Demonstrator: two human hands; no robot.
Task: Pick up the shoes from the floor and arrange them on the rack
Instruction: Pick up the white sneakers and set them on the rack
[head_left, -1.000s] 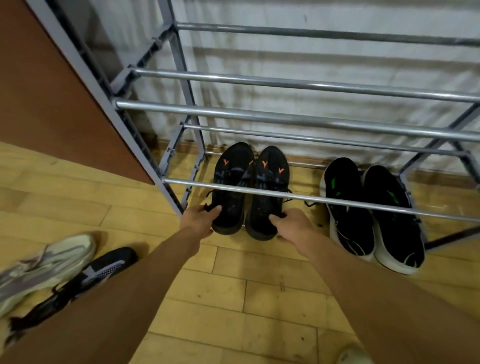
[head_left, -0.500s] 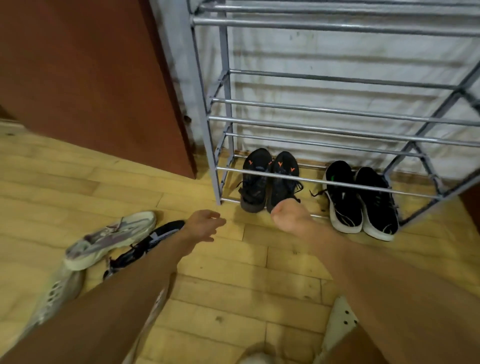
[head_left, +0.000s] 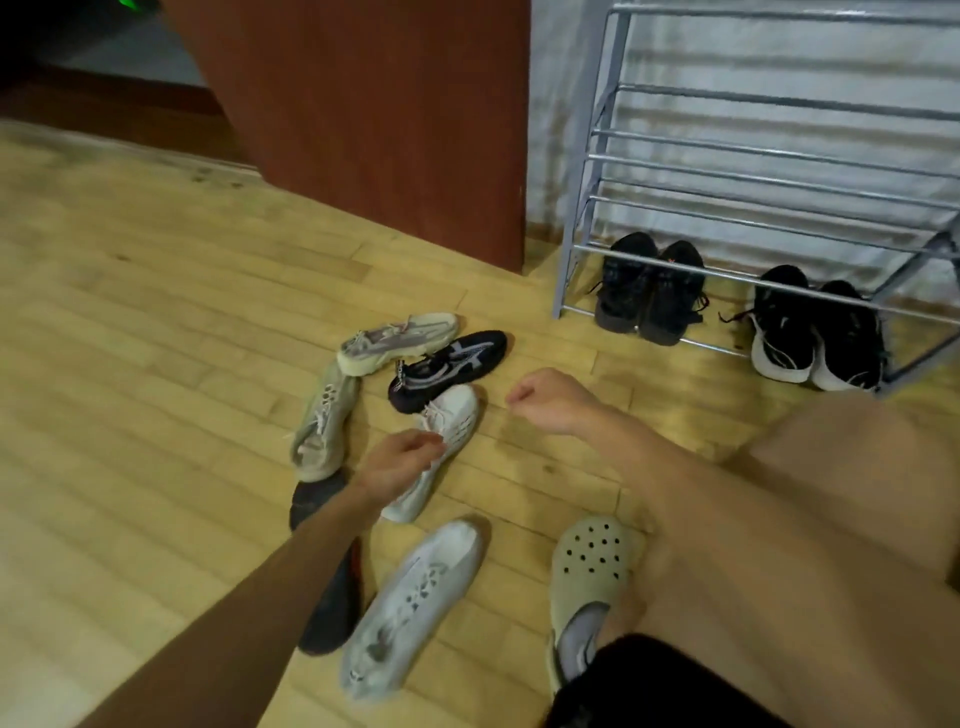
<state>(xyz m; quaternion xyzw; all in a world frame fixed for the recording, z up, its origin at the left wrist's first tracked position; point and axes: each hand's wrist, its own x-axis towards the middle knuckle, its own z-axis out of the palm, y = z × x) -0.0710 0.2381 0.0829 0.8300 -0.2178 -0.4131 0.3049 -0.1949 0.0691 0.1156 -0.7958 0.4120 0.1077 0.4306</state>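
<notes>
**Left hand at a white sneaker, rack half filled**

A white sneaker (head_left: 447, 436) is seen lying on the wooden floor (head_left: 156, 364), and the left hand (head_left: 400, 462) is laid over its middle with the fingers curled down at its laces; whether a grip has been closed on it cannot be told. A second white sneaker (head_left: 410, 608) is lying nearer the camera, apart from the first. Just beyond the hand, a black sneaker with grey stripes (head_left: 449, 369) is found touching the white one's toe, and two beige sneakers (head_left: 400, 340) (head_left: 322, 421) are placed to its left, one resting partly on the other. A dark shoe (head_left: 332, 603) is partly hidden under the left forearm.

The right hand (head_left: 550, 400) is held above the bare floor, loosely fisted and empty. A beige clog (head_left: 592, 571) is worn on a foot at the lower right.

On the lowest bars of the grey metal rack (head_left: 571, 249), a black pair (head_left: 649, 291) and a black pair with white soles (head_left: 815, 332) are set side by side. A brown panel (head_left: 374, 114) stands to the rack's left.
</notes>
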